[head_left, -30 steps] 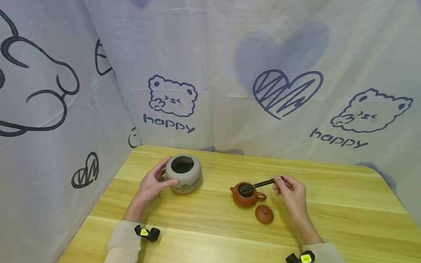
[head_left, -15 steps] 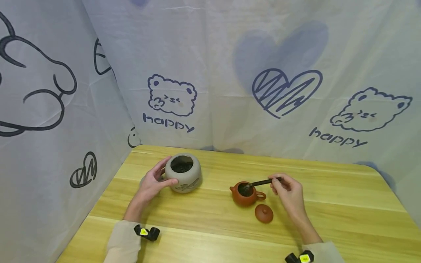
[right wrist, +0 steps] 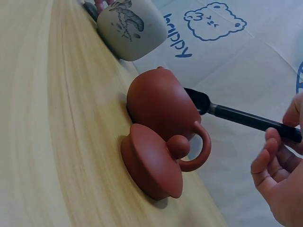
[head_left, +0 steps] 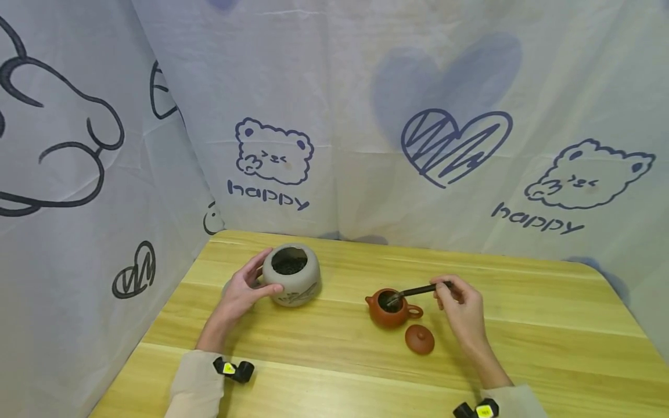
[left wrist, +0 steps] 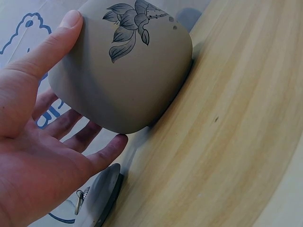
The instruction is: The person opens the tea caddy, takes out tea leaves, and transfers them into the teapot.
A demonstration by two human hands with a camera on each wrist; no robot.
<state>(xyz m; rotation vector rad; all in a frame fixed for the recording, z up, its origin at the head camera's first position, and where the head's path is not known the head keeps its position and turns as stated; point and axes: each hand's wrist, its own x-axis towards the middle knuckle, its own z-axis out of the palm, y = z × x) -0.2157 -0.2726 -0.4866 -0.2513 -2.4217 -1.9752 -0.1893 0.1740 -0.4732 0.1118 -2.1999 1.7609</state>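
Note:
My left hand [head_left: 244,290] grips a round grey jar [head_left: 294,284], thumb on its near side and fingers round its left. Dark tea leaves show through the jar's mouth, and a lotus decorates its side [left wrist: 137,85]. In my right hand [head_left: 462,305] a dark tea scoop [head_left: 418,289] is pinched by the handle, away from its bowl. The scoop's bowl [right wrist: 198,100] is tipped at the mouth of a red-brown clay teapot [head_left: 388,319], with dark leaves inside. The teapot's lid [head_left: 420,339] lies knob up near the handle.
A grey lid [left wrist: 106,191] with a metal ring lies behind the left hand, close to the jar. The wooden table [head_left: 313,354] meets a patterned cloth [head_left: 355,174] at its back and left.
The scoop, earlier heaped with dark leaves, has been turned over at the teapot's mouth, and its bowl looks nearly bare. The right hand shifted slightly; the left hand and jar stayed put.

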